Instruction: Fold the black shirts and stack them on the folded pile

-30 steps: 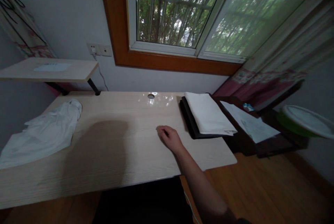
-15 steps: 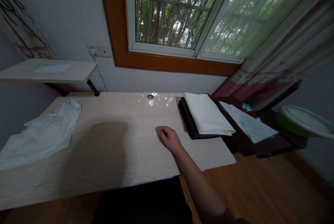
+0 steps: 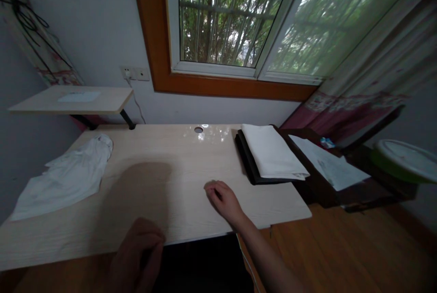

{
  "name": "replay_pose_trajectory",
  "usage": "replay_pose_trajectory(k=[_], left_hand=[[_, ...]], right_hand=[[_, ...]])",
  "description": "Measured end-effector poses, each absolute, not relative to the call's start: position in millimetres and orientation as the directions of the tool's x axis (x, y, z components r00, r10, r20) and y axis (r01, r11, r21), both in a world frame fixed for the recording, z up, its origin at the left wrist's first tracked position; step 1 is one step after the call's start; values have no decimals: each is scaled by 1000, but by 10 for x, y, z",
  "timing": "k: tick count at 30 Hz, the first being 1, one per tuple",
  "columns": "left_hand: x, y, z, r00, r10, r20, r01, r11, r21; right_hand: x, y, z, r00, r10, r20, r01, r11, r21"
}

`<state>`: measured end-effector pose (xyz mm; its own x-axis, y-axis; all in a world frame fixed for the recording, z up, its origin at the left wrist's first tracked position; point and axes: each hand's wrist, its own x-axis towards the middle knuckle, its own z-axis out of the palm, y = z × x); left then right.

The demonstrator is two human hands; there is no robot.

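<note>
My right hand [image 3: 223, 199] rests on the pale wooden desk [image 3: 191, 165] with its fingers curled in and nothing between them. Over the front edge of the desk, my left hand [image 3: 141, 249] is in shadow, its fingers bent toward the thumb; no object shows in it. A crumpled white garment [image 3: 68, 177] lies on the left part of the desk. Just beyond my right hand, a folded white cloth [image 3: 271, 149] sits on top of folded black cloth [image 3: 247, 163]. Neither hand touches any of these fabrics.
A raised shelf [image 3: 112, 101] on black legs stands at the back left, a paper on it. At right, a dark wooden stand [image 3: 316, 188] carries a sheet [image 3: 327, 161], beside a green tub with a pale lid [image 3: 406, 158]. A window [image 3: 232, 24] is ahead.
My left hand has come into view at the bottom. My right hand has drawn slightly toward me, still curled. The view has shifted a little; the fabrics have stayed put.
</note>
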<state>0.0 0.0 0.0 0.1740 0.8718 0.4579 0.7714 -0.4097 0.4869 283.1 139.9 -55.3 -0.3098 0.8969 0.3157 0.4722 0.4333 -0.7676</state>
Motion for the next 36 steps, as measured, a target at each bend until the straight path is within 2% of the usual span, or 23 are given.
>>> replay_pose_trajectory(k=[2, 7, 12, 18, 22, 25, 28, 31, 33, 36], left_hand=[[18, 101, -143, 199, 886, 419, 794, -396, 460], [-215, 98, -734, 213, 916, 339, 912, -311, 266], [-494, 103, -1075, 319, 900, 296, 926, -363, 107], [-624, 468, -1151, 352, 884, 307, 926, -377, 24], [-695, 847, -1121, 322, 906, 275, 940, -341, 26], [-696, 1109, -1036, 292, 926, 240, 949, -312, 46], [-660, 1278, -968, 245, 939, 240, 962, -266, 58], [-632, 1331, -958, 227, 939, 257, 966, -251, 65], [-628, 1326, -968, 229, 936, 267, 963, -258, 76], [-634, 1312, -973, 226, 935, 272, 960, -261, 99]], right_hand=[[2853, 1195, -544, -317, 900, 298, 472, 423, -774], [2911, 808, -587, -297, 920, 257, 522, 382, -763], [2904, 753, -568, -325, 914, 242, 538, 390, -747], [2929, 986, -496, -416, 883, 215, 468, 411, -782], [2932, 1207, -541, -261, 935, 240, 446, 338, -829], [2935, 1332, -548, -153, 944, 291, 478, 328, -815], [3035, 1419, -450, -156, 908, 389, 601, 400, -692], [3283, 1523, -239, -121, 831, 542, 771, 423, -477], [3501, 1608, -75, -82, 773, 630, 865, 369, -340], [3813, 1711, 101, -65, 747, 662, 954, 241, -179]])
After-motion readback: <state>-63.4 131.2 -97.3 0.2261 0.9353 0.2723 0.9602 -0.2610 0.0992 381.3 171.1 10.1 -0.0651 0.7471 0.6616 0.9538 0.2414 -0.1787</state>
